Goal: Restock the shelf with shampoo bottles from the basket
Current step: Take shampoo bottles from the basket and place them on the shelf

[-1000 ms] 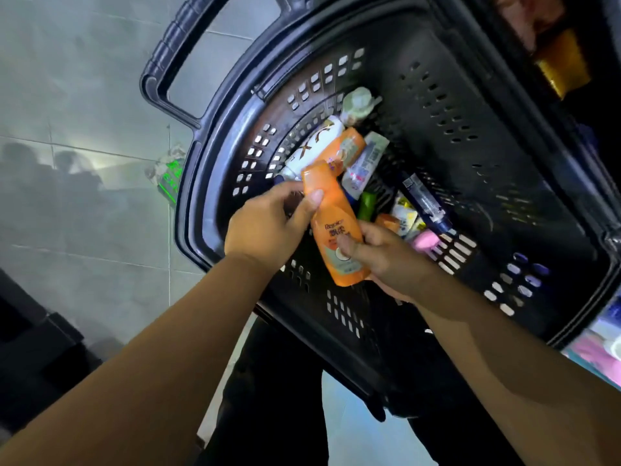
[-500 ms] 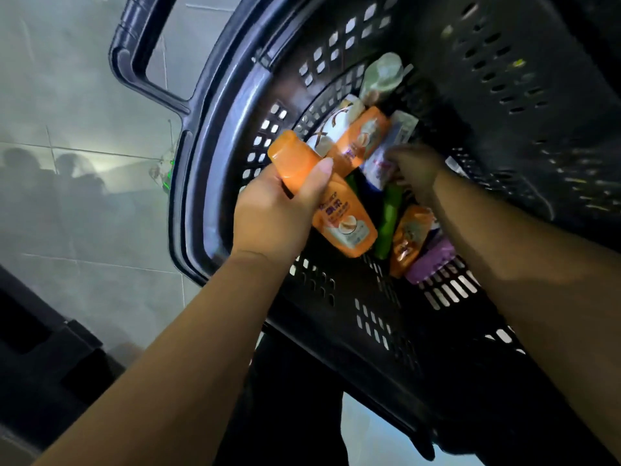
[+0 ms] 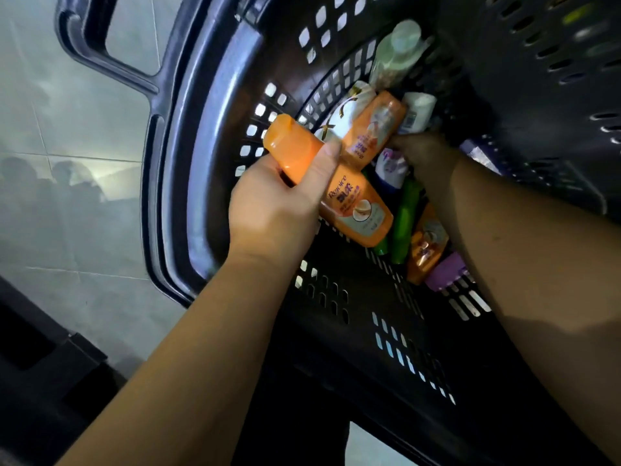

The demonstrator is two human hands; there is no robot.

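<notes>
Reaching arms: both into basket (image 3: 174, 163), mid-frame.
L hand (image 3: 272, 210): wrapped round orange bottle (image 3: 356, 210).
R hand (image 3: 423, 156): at 2nd bottle (image 3: 376, 129), grip unclear.

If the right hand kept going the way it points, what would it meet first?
Likely the orange bottle beside the white bottle; the right hand seems nearly on it, though depth is unclear.

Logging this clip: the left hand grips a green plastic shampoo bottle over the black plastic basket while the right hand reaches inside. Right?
No: the head view shows the left hand gripping an orange plastic shampoo bottle, not a green one. It is over the black plastic basket, and the right hand reaches inside.
</notes>
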